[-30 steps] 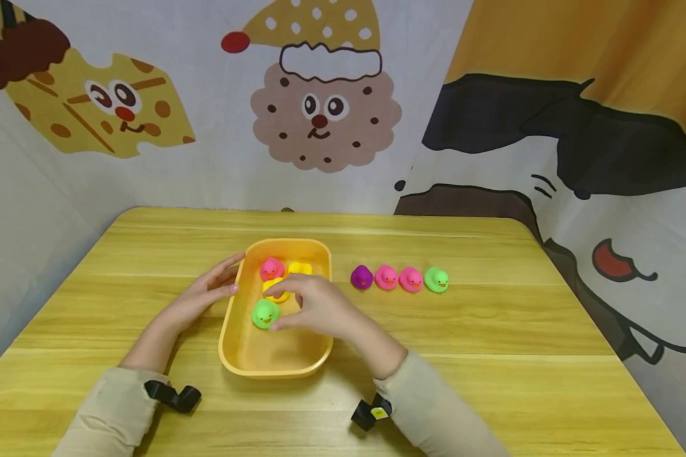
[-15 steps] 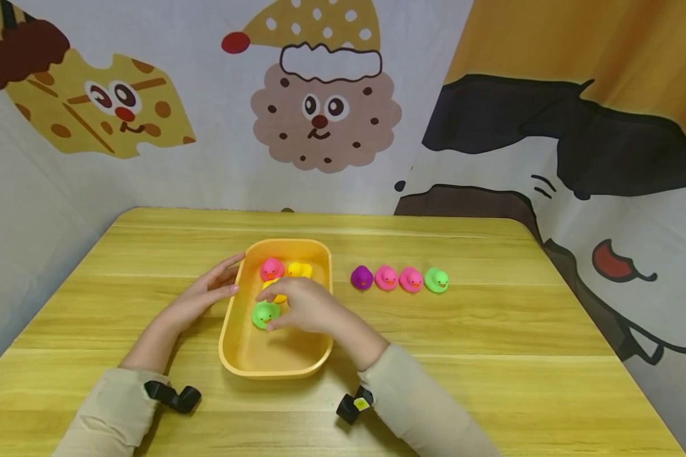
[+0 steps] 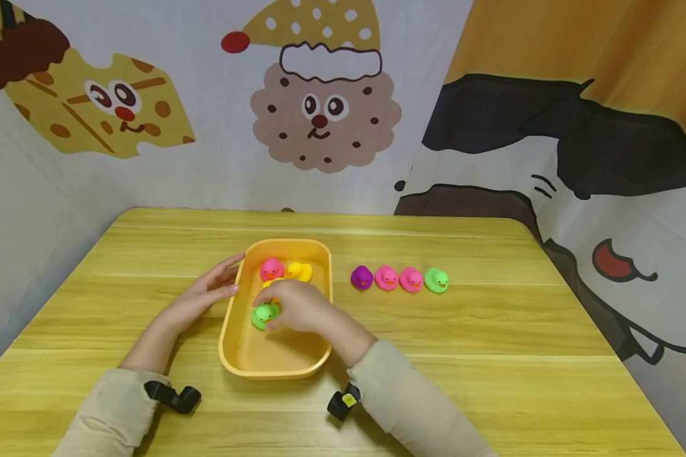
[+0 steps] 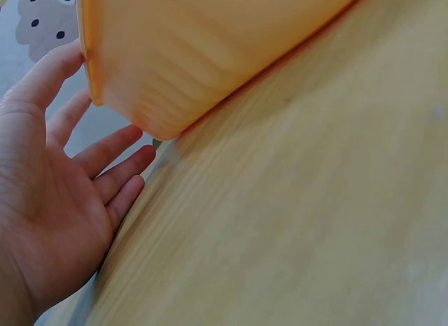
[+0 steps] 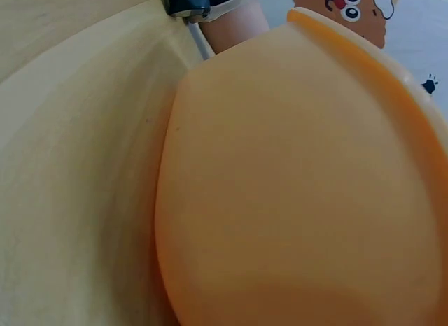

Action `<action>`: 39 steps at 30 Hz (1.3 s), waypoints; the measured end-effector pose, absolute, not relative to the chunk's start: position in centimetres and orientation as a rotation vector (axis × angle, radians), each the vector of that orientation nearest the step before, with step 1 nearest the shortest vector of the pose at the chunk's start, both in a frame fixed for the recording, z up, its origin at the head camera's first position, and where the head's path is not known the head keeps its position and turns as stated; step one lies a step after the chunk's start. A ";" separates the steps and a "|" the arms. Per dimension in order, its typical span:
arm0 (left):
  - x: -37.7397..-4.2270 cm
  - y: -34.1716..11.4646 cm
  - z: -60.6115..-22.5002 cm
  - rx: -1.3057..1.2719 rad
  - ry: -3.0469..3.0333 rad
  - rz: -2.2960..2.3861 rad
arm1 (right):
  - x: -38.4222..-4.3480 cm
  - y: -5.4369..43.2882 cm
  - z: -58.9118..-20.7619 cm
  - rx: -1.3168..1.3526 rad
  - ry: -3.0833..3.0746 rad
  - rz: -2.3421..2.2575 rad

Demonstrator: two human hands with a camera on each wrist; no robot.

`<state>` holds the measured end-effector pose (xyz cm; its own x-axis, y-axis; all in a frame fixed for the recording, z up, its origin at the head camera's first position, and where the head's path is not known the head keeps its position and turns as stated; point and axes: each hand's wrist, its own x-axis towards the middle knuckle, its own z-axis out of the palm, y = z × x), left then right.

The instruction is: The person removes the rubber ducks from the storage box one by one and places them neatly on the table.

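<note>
My right hand (image 3: 299,306) reaches into the yellow-orange plastic bin (image 3: 277,372). Its thumb and fingers pinch a green rubber duck (image 3: 263,316) low in the bin. Just behind that duck, a yellow duck (image 3: 270,284) is mostly covered by the hand. A pink duck (image 3: 271,269) and another yellow duck (image 3: 299,271) sit at the bin's far end. My left hand (image 3: 201,297) rests against the bin's left side; in the left wrist view its fingers (image 4: 115,147) are spread and touch the wall. The right wrist view shows the bin's outer wall, with the right hand out of sight.
Right of the bin, a row of ducks stands on the wooden table (image 3: 491,330): a purple duck (image 3: 362,277), two pink ones including this pink duck (image 3: 386,278), and a green duck (image 3: 436,280). A cartoon-printed cloth (image 3: 205,184) hangs behind the table.
My right hand has moved slightly left and down, and its fingers have closed in on the green duck in the bin. The far yellow duck has come into fuller view. The left hand stays put.
</note>
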<state>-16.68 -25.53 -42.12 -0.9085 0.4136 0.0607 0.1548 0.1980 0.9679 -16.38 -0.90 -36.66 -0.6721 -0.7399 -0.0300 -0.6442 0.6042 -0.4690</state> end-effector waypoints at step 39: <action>-16.5 -25.4 -42.1 0.550 2.246 1.791 | -15.6 1.1 -35.1 -1.290 2.621 -0.972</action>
